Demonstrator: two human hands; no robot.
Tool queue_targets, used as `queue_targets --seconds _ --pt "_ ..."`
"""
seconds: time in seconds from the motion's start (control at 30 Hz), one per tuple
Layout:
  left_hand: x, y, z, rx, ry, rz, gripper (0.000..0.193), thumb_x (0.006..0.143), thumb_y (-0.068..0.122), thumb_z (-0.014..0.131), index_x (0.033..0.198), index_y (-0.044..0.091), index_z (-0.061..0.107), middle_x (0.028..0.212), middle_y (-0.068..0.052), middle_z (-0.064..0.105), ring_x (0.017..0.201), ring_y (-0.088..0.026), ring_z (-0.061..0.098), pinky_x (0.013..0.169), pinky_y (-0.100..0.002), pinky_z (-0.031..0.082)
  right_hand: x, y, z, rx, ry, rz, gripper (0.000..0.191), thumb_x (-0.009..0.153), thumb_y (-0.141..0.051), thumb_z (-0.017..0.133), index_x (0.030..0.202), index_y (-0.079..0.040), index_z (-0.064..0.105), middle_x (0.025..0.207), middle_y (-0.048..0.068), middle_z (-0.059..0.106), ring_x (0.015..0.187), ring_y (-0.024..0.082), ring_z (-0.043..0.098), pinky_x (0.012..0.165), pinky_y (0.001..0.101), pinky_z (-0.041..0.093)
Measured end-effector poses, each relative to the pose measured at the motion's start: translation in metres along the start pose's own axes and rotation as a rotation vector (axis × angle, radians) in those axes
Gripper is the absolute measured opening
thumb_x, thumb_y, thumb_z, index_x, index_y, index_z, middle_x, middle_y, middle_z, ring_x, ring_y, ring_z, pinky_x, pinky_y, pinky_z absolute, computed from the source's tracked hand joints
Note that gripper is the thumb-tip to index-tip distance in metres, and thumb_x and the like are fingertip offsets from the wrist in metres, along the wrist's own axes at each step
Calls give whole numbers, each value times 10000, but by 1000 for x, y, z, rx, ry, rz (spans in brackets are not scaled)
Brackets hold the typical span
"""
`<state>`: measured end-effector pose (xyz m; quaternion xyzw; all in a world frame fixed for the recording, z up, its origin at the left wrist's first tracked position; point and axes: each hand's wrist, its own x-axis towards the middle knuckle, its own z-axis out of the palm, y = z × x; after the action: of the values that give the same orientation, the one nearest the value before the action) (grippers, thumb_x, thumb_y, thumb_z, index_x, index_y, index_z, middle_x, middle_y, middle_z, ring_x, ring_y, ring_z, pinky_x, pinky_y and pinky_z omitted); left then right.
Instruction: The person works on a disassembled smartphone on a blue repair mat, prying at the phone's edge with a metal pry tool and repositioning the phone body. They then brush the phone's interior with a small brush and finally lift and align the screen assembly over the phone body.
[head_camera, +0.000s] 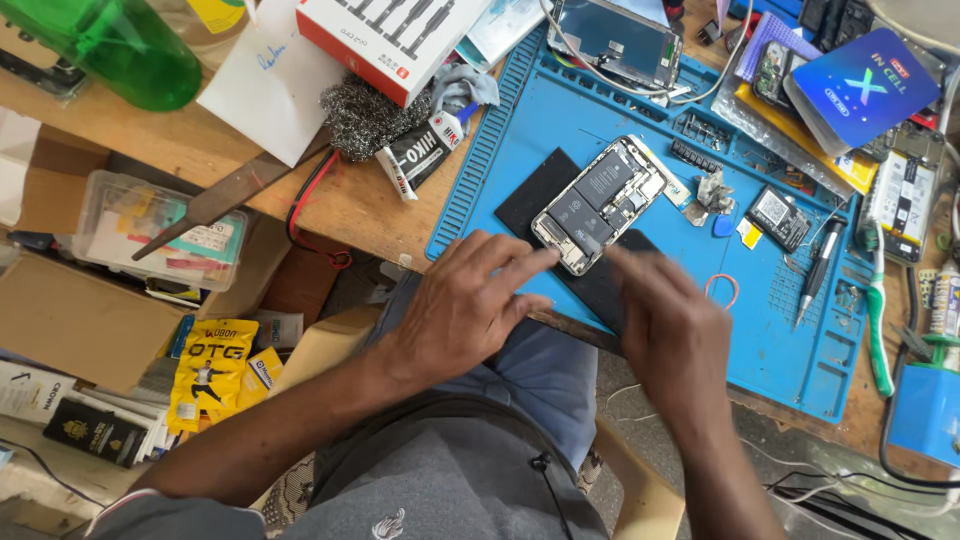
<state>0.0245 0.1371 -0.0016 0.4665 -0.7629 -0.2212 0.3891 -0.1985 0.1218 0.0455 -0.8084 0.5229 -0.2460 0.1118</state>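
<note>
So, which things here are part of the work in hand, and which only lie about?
In the work:
- opened phone
- black pad under it
- blue mat
- left hand, right hand, both at the phone's near end

Lying about:
- green bottle
- red-and-white box
- steel wool
- toothbrush
- yellow packet

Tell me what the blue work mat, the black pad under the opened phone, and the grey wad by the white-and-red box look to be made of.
Blue work mat: likely silicone or soft rubber, matte, with moulded ribs and small trays. Black pad: thin, flat, dull black, probably rubber or foam; the look leaves it open. Grey wad: tangled wiry strands with a faint glint, apparently steel wool or a metal scourer.
</note>
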Motion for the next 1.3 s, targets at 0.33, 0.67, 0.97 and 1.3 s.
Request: queue_targets --seconds 0.33,0.67,0.97,1.3 --pt "-7 -5 14 349 -110 18 782 940 592 599 1597 230 381 1609 -267 280 1516 -401 212 1214 -580 152 34 -3 29 -241 60 -210 217 899 -71 752 1108 -122 780 1005 42 738 886 229 728 693 345 557" --pt "-7 -6 15 345 -122 7 777 940 606 587 1580 203 407 1625 -237 282 1526 -375 220 1222 -567 132 37 -6 35 -242 79 -206 214 903 -64 763 1110 -113 782 995 32 725 892 217 724 702 343 559" --pt "-6 -5 13 341 -129 11 775 939 614 591 1568 188 436 1633 -232 277 1532 -367 222 1223 -570 133 38 -4 36 -310 32 -256 259 888 -59 737 1138 -122 761 1000 13 698 884 204 696 707 348 550" --pt "-5 -7 12 328 -146 15 769 921 613 603 1544 183 472 1640 -237 260 1531 -368 218 1217 -568 129 43 5 33 -297 -6 -378 310 841 -43 730 1142 -111 754 1010 18 694 880 204 690 706 347 555"
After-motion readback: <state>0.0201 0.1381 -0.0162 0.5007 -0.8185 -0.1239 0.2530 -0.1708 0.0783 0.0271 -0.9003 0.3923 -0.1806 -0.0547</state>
